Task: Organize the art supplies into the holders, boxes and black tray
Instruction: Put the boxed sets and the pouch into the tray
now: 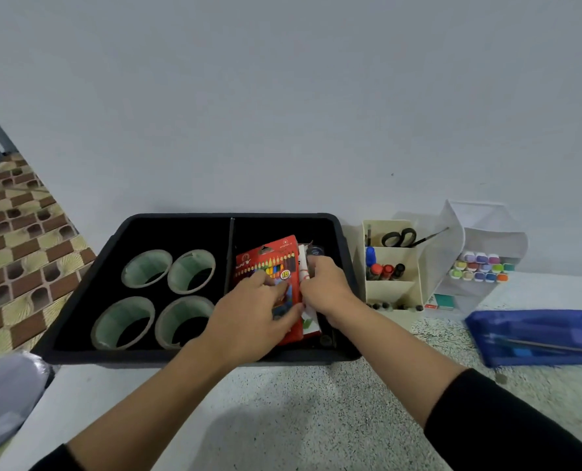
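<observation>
A black tray [187, 220] with a middle divider sits against the wall. Its left half holds several tape rolls [146, 268]. In its right half lies a red box of coloured pencils [274, 258], with my left hand [252, 321] gripping its lower part. Beside it stands a white box [304, 266], and my right hand [327, 283] is closed on it. A dark round object [317, 250] shows just behind my right fingers.
A cream holder [390, 290] with scissors [398, 238] and markers [383, 270] stands right of the tray. A clear holder [480, 226] holds pastel markers. A blue pouch [538, 336] lies at the right. The counter ends at the left, above a tiled floor [17, 232].
</observation>
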`<control>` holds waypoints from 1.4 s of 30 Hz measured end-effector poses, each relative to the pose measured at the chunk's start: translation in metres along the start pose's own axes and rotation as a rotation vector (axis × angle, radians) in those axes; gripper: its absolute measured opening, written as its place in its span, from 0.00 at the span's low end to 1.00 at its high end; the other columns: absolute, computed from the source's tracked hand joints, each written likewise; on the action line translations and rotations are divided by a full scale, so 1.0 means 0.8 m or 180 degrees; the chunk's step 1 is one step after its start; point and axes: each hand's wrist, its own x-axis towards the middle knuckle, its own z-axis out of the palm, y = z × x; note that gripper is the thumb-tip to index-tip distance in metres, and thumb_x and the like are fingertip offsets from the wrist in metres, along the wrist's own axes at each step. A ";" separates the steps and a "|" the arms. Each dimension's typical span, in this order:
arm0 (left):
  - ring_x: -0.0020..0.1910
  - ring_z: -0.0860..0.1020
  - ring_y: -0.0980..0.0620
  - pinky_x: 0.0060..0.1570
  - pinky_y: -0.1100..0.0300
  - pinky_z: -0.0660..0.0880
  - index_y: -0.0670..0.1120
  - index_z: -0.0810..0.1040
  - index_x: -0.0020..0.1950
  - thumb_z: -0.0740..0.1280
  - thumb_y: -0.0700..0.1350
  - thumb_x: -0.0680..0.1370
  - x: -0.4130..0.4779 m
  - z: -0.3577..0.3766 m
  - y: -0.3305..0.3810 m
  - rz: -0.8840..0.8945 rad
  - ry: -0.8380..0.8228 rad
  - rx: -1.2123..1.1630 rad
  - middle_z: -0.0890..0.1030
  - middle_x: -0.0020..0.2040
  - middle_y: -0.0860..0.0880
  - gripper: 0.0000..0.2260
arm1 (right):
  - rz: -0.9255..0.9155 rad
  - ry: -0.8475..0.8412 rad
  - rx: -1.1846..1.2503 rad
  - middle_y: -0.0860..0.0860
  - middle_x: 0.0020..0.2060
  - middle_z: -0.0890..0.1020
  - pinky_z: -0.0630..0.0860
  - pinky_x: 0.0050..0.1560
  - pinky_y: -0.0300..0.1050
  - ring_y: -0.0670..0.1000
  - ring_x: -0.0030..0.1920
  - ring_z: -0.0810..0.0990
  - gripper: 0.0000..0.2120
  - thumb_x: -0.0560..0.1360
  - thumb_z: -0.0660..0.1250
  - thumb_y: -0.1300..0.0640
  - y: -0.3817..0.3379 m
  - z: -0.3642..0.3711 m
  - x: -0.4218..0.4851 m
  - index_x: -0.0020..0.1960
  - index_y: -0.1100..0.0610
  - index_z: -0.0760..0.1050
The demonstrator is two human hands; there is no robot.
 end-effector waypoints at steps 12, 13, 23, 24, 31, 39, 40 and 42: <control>0.80 0.51 0.59 0.78 0.60 0.56 0.48 0.57 0.82 0.60 0.64 0.80 -0.001 0.012 -0.008 0.0393 -0.0534 -0.0507 0.53 0.82 0.55 0.35 | 0.0635 -0.0275 0.2533 0.64 0.46 0.85 0.84 0.41 0.52 0.61 0.45 0.86 0.17 0.81 0.54 0.65 -0.007 0.016 -0.009 0.52 0.64 0.82; 0.80 0.49 0.59 0.78 0.60 0.54 0.49 0.55 0.82 0.61 0.64 0.80 0.000 0.010 -0.008 0.0374 -0.0568 -0.0440 0.52 0.82 0.55 0.36 | 0.0656 -0.0371 0.2501 0.63 0.46 0.86 0.84 0.42 0.51 0.60 0.45 0.86 0.18 0.81 0.53 0.63 -0.006 0.015 -0.007 0.52 0.64 0.83; 0.80 0.57 0.57 0.75 0.54 0.64 0.55 0.61 0.79 0.52 0.74 0.75 0.015 0.016 -0.025 0.0740 -0.1000 -0.0179 0.56 0.82 0.57 0.37 | 0.0050 -0.0174 -0.0431 0.56 0.56 0.80 0.77 0.52 0.48 0.55 0.53 0.80 0.15 0.82 0.62 0.49 0.003 0.016 0.018 0.59 0.60 0.78; 0.78 0.61 0.57 0.74 0.55 0.66 0.54 0.64 0.78 0.54 0.71 0.78 0.016 0.013 -0.027 0.0755 -0.1057 -0.0246 0.59 0.81 0.56 0.33 | 0.0080 -0.0124 -0.0269 0.55 0.55 0.81 0.77 0.51 0.47 0.55 0.53 0.81 0.14 0.82 0.63 0.51 0.003 0.016 0.019 0.59 0.59 0.78; 0.53 0.79 0.59 0.53 0.55 0.79 0.51 0.83 0.63 0.66 0.51 0.82 0.019 -0.024 -0.045 0.0504 -0.0232 -0.0181 0.83 0.56 0.55 0.12 | 0.0350 -0.0273 0.0722 0.56 0.55 0.80 0.81 0.56 0.59 0.58 0.55 0.82 0.16 0.79 0.69 0.55 -0.010 0.021 0.010 0.62 0.58 0.68; 0.60 0.72 0.59 0.55 0.69 0.76 0.49 0.70 0.76 0.67 0.48 0.81 0.009 -0.022 -0.052 0.0012 0.0137 -0.0859 0.71 0.66 0.54 0.22 | -0.0099 0.0484 0.0409 0.53 0.55 0.79 0.71 0.36 0.40 0.51 0.50 0.78 0.08 0.84 0.58 0.57 -0.010 0.008 -0.019 0.63 0.57 0.69; 0.59 0.72 0.60 0.53 0.73 0.73 0.51 0.67 0.77 0.67 0.48 0.81 0.009 -0.024 -0.046 -0.0099 0.0154 -0.0981 0.70 0.65 0.53 0.24 | -0.0137 0.0585 0.0493 0.54 0.55 0.79 0.71 0.35 0.40 0.51 0.50 0.79 0.08 0.85 0.57 0.57 -0.011 0.000 -0.022 0.63 0.57 0.69; 0.53 0.77 0.60 0.48 0.72 0.74 0.57 0.66 0.70 0.66 0.48 0.82 0.014 -0.030 -0.026 -0.0442 0.0132 -0.1523 0.73 0.57 0.56 0.18 | -0.0190 0.0728 0.0613 0.54 0.56 0.79 0.72 0.35 0.39 0.51 0.50 0.79 0.09 0.85 0.56 0.56 -0.015 -0.013 -0.026 0.63 0.56 0.68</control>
